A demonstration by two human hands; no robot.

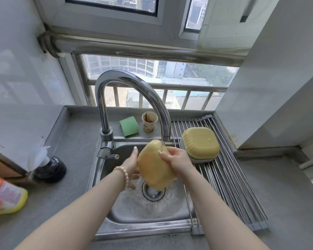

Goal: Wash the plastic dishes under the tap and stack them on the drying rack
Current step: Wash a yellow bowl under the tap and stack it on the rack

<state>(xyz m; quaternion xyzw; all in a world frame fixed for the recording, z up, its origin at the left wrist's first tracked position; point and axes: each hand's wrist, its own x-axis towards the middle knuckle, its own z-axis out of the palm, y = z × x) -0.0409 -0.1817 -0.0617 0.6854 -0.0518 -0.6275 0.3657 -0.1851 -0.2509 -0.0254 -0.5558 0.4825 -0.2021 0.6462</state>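
Observation:
A yellow plastic dish [154, 168] is held on edge over the steel sink [134, 213], under water running from the curved tap [132, 82]. My left hand [132, 163] holds its left side, fingers mostly hidden behind the dish. My right hand [175, 159] grips its upper right edge with curled fingers. On the roll-up drying rack [229, 181] over the sink's right side sits a stack of upturned dishes [200, 144], yellow on top with green and pale ones beneath.
A green sponge [129, 126] and a stained paper cup [149, 122] stand on the ledge behind the sink. A black pump bottle top [51, 168] and a yellow-orange bottle [5, 195] are on the grey counter at left. A wall corner rises at right.

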